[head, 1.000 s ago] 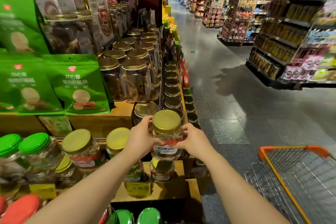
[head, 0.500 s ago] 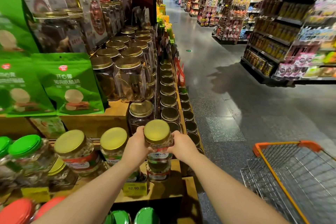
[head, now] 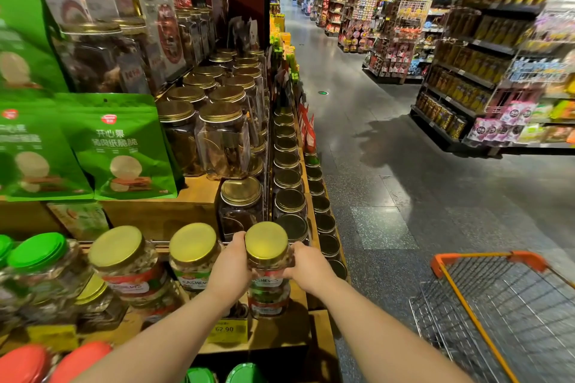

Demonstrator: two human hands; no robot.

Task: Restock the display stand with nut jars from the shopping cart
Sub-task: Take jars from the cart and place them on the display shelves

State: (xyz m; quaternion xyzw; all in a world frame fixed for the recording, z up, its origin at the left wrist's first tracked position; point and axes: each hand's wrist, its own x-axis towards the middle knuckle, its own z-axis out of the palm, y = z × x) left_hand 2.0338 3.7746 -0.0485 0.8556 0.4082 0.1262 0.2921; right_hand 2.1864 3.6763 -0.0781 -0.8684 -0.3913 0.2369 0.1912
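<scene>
A clear cashew jar with a gold lid (head: 267,246) is gripped from both sides, my left hand (head: 231,267) on its left wall and my right hand (head: 306,264) on its right. It sits directly over another cashew jar (head: 269,301) on the wooden display stand (head: 280,339), apparently resting on it. Two more gold-lidded cashew jars (head: 193,250) (head: 118,250) stand to the left on the same shelf. The wire shopping cart with an orange rim (head: 485,261) is at the lower right; the visible part of its basket holds nothing.
Green snack bags (head: 124,146) and tall dark jars (head: 222,140) fill the upper tier. Green-lidded jars (head: 37,250) sit at far left, red lids (head: 25,364) below. A yellow price tag (head: 225,329) marks the shelf edge. The aisle floor (head: 404,196) stretches ahead, shelving on the right.
Both hands have lowered the cashew jar and carried it forward, down onto the jar standing at the shelf's right end. The view has tipped slightly downward.
</scene>
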